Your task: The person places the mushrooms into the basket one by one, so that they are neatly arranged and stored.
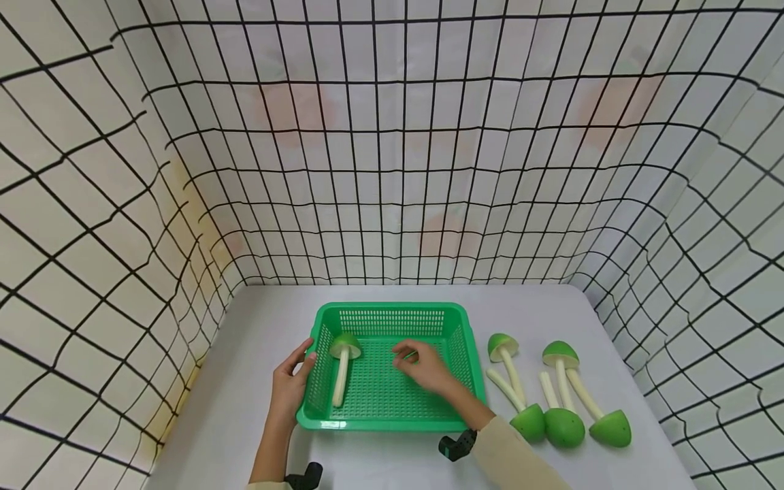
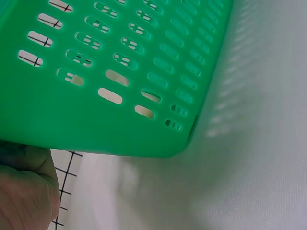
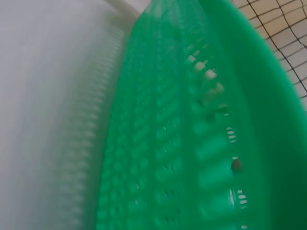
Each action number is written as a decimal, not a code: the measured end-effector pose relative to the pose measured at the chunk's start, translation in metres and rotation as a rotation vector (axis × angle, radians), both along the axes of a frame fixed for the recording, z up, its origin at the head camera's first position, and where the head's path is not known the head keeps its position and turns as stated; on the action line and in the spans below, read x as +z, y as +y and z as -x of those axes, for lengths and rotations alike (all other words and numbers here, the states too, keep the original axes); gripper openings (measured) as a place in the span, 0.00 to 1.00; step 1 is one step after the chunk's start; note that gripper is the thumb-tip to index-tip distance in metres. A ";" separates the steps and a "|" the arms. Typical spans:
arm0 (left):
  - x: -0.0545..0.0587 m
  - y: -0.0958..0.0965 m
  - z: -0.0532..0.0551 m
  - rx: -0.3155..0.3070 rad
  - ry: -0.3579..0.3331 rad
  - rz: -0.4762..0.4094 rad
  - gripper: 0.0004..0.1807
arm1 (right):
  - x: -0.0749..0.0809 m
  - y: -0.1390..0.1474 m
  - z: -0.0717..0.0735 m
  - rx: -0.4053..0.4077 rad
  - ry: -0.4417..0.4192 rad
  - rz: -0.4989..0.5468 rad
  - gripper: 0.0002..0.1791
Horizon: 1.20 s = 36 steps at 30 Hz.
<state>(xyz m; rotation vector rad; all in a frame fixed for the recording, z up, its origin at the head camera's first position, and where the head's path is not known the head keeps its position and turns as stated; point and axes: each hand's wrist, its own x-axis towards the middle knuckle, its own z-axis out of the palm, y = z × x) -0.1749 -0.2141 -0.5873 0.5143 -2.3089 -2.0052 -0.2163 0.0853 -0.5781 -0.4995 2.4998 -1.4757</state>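
A green plastic basket [image 1: 398, 425] with slotted walls sits on the white table. My left hand [image 1: 289, 391] holds its left rim, thumb over the edge; the left wrist view has part of that hand [image 2: 26, 189] beside the basket wall [image 2: 96, 129]. Inside, along the left side, lies a toy mushroom [image 1: 341, 374] with a green cap and pale stem, cap toward the back. My right hand [image 1: 425, 367] hovers over the middle of the basket, fingers loosely bent and holding nothing. In the right wrist view the near basket wall [image 3: 148, 134] hides most of that hand.
Right of the basket lie several more green-capped mushrooms [image 1: 563, 429], some with stems overlapping. Walls of black wire grid [image 1: 401, 170] over white sheeting enclose the table [image 1: 257, 327] at the back and both sides.
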 end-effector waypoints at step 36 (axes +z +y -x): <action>0.005 0.001 0.000 0.015 -0.023 -0.031 0.25 | 0.041 0.090 -0.004 -0.215 0.034 0.019 0.19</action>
